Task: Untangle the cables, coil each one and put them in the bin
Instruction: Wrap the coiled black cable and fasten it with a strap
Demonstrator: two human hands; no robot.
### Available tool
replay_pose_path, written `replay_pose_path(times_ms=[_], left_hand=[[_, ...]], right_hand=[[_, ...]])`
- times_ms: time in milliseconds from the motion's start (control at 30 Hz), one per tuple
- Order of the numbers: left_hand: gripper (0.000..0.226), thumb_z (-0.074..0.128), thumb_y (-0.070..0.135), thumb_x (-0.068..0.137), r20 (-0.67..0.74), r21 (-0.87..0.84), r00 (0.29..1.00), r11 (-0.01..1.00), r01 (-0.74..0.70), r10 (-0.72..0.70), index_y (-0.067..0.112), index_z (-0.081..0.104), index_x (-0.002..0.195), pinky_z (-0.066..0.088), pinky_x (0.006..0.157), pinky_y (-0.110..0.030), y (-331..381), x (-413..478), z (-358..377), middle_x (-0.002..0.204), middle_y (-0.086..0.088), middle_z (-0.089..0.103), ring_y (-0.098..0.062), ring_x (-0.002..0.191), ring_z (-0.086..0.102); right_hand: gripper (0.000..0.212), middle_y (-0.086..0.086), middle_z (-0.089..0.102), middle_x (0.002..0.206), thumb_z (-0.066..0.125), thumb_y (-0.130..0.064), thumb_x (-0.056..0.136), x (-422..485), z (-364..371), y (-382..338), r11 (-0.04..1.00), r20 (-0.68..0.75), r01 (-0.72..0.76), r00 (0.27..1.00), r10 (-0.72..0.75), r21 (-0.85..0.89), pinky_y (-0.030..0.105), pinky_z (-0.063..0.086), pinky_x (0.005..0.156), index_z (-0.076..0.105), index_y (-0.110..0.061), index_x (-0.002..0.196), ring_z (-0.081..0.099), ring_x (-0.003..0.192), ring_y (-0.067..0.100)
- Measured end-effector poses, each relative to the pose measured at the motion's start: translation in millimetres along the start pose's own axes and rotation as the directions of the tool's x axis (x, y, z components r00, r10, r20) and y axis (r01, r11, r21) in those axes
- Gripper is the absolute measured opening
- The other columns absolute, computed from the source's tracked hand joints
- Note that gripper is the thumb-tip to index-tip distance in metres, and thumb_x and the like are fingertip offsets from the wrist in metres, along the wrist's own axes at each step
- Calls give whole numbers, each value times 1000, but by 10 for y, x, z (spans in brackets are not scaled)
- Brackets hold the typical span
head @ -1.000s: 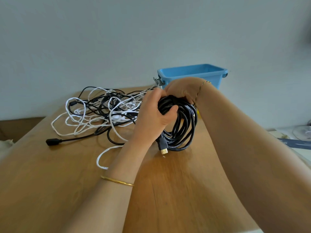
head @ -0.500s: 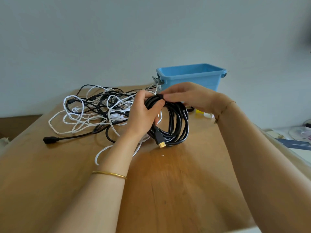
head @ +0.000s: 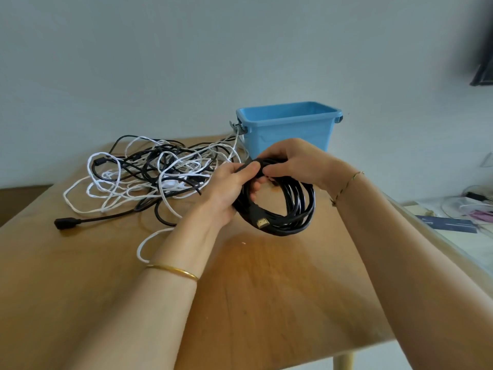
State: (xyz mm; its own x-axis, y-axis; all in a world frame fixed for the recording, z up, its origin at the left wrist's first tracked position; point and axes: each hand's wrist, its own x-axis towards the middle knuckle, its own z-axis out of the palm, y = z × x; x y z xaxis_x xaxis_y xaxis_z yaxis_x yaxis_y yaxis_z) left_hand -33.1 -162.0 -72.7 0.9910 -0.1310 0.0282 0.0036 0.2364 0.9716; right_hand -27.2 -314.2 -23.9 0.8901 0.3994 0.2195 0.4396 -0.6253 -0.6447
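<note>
A coiled black cable with a gold-tipped plug hangs just above the wooden table. My left hand grips the coil's top left, thumb over the strands. My right hand pinches the coil's top from the right, its fingers curled over the cable. A tangle of white and black cables lies on the table to the left; one black end with a plug trails out to the left. The blue bin stands behind my hands at the table's far edge.
A loose white cable loop lies beside my left forearm. The table's right edge drops off near my right arm. A lower surface with small items sits beyond it. The wall is right behind the bin.
My right hand has turned from covering the coil's top to pinching it from the right. The coil has swung a little to the right, and its loops hang more open.
</note>
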Motion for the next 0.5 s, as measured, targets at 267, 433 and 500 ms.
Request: replay_pose_path(times_ms=[267, 433, 500], left_hand=[[24, 52, 26, 99, 95, 187, 980, 970, 157, -177, 7, 63, 89, 49, 63, -26, -197, -3, 379, 68, -4, 65, -13, 58, 57], [38, 56, 49, 90, 7, 602, 980, 783, 155, -200, 15, 67, 104, 52, 93, -43, -242, 105, 445, 103, -9, 70, -26, 97, 65], [34, 58, 42, 91, 5, 621, 978, 767, 159, -207, 13, 66, 107, 53, 92, -39, -218, 117, 445, 105, -10, 69, -26, 99, 65]], right_hand=[[21, 13, 71, 94, 62, -7, 87, -174, -334, 301, 970, 216, -243, 946, 240, -16, 26, 56, 77, 71, -11, 105, 64, 81, 17], [19, 9, 70, 96, 60, -11, 90, -194, -402, 505, 942, 327, -332, 886, 329, -48, 27, 54, 76, 70, -10, 106, 65, 85, 19], [16, 2, 68, 92, 61, -16, 90, -170, -364, 521, 945, 290, -290, 901, 323, -150, 28, 52, 82, 70, -14, 102, 63, 88, 18]])
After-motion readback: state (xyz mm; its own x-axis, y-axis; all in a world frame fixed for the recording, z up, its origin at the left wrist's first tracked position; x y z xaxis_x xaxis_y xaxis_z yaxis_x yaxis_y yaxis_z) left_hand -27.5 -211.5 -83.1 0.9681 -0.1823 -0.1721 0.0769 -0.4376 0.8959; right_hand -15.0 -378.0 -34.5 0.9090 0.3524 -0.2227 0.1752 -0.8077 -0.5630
